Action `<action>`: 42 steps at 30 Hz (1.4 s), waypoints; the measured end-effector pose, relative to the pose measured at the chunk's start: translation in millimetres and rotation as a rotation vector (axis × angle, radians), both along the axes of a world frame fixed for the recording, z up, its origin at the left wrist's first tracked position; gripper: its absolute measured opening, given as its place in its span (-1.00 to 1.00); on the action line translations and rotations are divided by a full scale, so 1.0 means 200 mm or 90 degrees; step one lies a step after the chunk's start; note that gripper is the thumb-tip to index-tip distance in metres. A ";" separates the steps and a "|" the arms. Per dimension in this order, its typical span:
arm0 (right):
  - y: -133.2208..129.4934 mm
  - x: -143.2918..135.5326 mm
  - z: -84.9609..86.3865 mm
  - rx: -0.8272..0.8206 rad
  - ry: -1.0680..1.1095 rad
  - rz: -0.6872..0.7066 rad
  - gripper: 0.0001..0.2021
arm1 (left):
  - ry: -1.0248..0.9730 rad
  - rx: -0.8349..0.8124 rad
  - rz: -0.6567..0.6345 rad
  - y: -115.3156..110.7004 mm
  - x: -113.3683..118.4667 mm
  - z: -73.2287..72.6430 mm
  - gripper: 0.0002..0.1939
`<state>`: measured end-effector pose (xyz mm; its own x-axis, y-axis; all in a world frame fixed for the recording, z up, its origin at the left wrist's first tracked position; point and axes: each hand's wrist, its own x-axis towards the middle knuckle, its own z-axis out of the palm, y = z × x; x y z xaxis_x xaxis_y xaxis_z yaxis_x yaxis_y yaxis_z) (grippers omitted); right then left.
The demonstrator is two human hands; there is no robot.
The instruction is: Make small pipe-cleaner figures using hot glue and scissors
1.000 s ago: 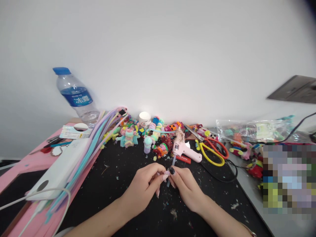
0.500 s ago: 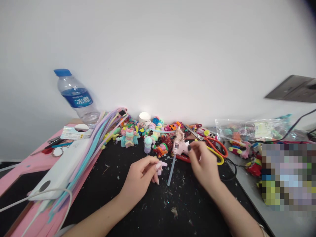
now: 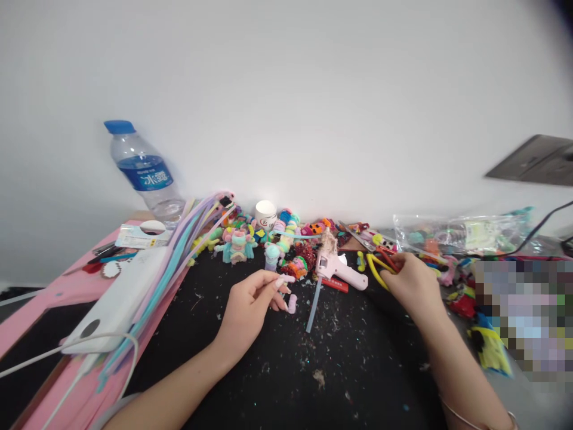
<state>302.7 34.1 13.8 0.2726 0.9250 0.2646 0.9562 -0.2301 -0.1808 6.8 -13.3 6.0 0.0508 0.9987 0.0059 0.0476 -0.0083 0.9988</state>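
Observation:
My left hand [image 3: 253,304] pinches a small pale purple fuzzy piece [image 3: 287,279] between thumb and fingers. Just below those fingertips, another small purple piece [image 3: 292,303] shows near the black mat [image 3: 268,370]. My right hand [image 3: 414,283] is closed on the orange and yellow handles of the scissors [image 3: 378,269], whose blades point back and left. Between my hands lies a pink glue gun [image 3: 342,273] with a translucent glue stick [image 3: 314,304] sticking out of it. A red object [image 3: 333,285] lies partly under the gun.
Colourful fuzzy figures [image 3: 238,245] and a paper cup [image 3: 265,215] line the wall. A water bottle [image 3: 145,173], pastel strips [image 3: 168,272] and a white power strip [image 3: 102,310] with a cable are at left. A clear plastic bag [image 3: 465,233] lies back right.
My right hand has moved right from the glue gun's handle to the scissors and closed on their handles. My left hand still holds the purple piece. The view has shifted slightly.

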 end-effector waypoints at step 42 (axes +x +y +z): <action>-0.23 -0.48 0.06 -0.139 0.112 0.451 -0.78 | 0.226 0.193 0.083 0.01 -0.05 0.00 -0.85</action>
<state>206.4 -11.4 26.1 -0.3842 0.9211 0.0635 0.8501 0.3797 -0.3648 -3.1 -11.1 6.0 -0.0232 0.9529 0.3024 0.4050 -0.2676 0.8743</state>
